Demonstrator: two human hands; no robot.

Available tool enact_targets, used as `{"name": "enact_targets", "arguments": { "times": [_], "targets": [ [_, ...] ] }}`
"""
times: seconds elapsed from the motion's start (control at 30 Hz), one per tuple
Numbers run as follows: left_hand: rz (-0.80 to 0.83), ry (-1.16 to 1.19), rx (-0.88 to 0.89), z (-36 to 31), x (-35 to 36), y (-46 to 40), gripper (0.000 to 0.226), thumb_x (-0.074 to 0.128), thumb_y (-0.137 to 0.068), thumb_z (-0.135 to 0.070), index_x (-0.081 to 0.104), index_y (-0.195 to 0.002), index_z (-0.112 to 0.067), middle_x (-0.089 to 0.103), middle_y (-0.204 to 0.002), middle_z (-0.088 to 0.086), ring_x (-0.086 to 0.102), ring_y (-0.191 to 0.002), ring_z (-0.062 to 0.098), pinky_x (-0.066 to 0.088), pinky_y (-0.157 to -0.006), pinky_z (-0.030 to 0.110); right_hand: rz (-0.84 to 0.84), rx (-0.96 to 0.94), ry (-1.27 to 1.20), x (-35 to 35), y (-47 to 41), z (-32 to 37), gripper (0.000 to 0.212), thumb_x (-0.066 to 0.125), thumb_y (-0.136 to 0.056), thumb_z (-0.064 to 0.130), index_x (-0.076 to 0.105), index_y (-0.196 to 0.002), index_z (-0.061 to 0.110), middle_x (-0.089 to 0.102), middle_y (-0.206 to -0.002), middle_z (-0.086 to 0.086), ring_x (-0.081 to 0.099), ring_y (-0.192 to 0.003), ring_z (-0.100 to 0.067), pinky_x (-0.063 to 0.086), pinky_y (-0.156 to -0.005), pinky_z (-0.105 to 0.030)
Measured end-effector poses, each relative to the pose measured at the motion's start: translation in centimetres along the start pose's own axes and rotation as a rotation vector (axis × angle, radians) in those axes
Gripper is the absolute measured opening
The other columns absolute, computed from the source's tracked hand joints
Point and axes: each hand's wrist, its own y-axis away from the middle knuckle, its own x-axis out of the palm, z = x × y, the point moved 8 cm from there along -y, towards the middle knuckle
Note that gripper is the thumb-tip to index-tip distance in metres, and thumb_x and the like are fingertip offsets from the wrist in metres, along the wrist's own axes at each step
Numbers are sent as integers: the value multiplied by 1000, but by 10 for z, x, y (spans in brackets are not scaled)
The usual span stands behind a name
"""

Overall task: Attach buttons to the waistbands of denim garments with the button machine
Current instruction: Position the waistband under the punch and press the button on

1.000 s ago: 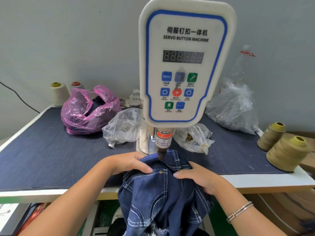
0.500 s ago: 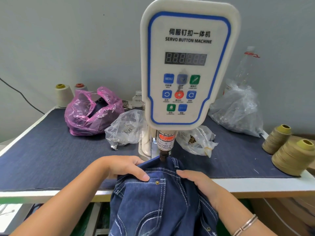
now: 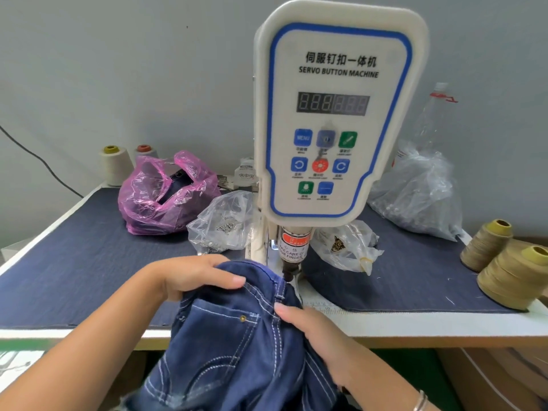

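Note:
A dark blue denim garment (image 3: 237, 345) with white stitching hangs over the table's front edge, its waistband pushed up to the punch (image 3: 289, 271) of the white servo button machine (image 3: 335, 120). My left hand (image 3: 195, 277) grips the waistband on the left, thumb on top and fingers tucked behind the cloth. My right hand (image 3: 314, 327) holds the waistband on the right, thumb on top of a belt loop and fingers hidden under the fabric. A small brass rivet (image 3: 243, 318) shows on the pocket between my hands.
On the denim-covered table (image 3: 74, 262) lie a pink plastic bag (image 3: 163, 194), a clear bag of metal parts (image 3: 222, 226), another clear bag (image 3: 347, 244) right of the punch and a large clear bag (image 3: 421, 191). Tan thread cones (image 3: 516, 277) stand at right, pale cones (image 3: 114, 164) at back left.
The garment has shifted left and toward me under the punch. My left hand moved up over the waistband fold, and my right hand slid down and to the left along it.

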Motion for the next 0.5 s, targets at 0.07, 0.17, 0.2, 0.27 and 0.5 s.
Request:
{"name": "enact_targets", "arguments": {
  "times": [0.07,0.17,0.2,0.27,0.5],
  "targets": [
    [-153,101,113,-13,-19,11,47,92,-47,-37,77,-80,-6,73,-84,14,70,-74,22,56,-69,29,11,-61,91,15,2,14,45,71,-67,50,76,-103,23,73,-109,-4,69,-103,-20,51,-91,-32],
    [-459,201,317,-38,-58,34,45,46,-88,-1,75,-55,-8,70,-61,5,68,-55,12,54,-54,19,92,-219,265,47,9,44,37,59,-73,51,68,-109,43,69,-116,15,62,-111,-4,47,-96,-24],
    [-531,237,370,-45,-66,46,65,27,-91,9,73,-48,-11,68,-54,2,66,-50,9,52,-50,17,116,-288,310,55,12,54,38,58,-78,46,62,-116,47,64,-124,19,57,-119,0,44,-102,-24],
    [-656,350,459,-59,-85,70,74,17,-92,8,70,-43,-11,66,-50,0,64,-46,9,52,-46,17,144,-409,406,64,17,67,53,56,-84,39,40,-131,55,44,-141,31,38,-131,10,32,-112,-20],
    [-1047,285,287,-68,-157,123,31,49,-93,-17,77,-81,-19,73,-71,1,69,-56,12,56,-54,23,187,-559,1011,91,1,51,74,54,-93,40,5,-147,55,-15,-155,31,-27,-136,12,-5,-114,-34]
  ]
}}
